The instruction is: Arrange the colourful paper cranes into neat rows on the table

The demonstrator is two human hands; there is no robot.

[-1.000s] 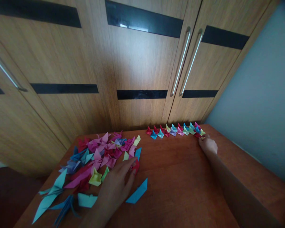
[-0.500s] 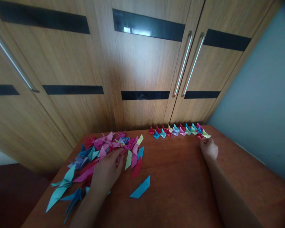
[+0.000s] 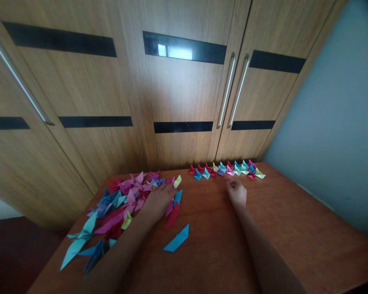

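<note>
My left hand point(image 3: 160, 201) lies over the right side of a heap of folded paper cranes point(image 3: 136, 183), palm down with fingers stretched toward the magenta folds. It covers part of the folded pieces beneath. Close to its fingertips are a pale yellow folded piece point(image 3: 178, 181) and a blue folded strip point(image 3: 178, 197); a red folded strip point(image 3: 173, 215) lies just beside the hand. My right hand point(image 3: 236, 193) is curled closed just above or on the table, with no paper showing in it. Beyond it stands a double row of small folded paper pieces point(image 3: 222, 169) in many colours.
A blue parallelogram of folded paper point(image 3: 176, 238) lies alone on the brown table point(image 3: 208, 253). Large turquoise cranes point(image 3: 79, 241) sit near the left edge. Wooden cabinet doors point(image 3: 184, 90) with metal handles rise behind, and a pale blue wall point(image 3: 331, 122) stands at right.
My right hand has moved left, away from the right end of the row. My left hand has slid right and forward over the folded strips, uncovering a yellow-green piece near my forearm.
</note>
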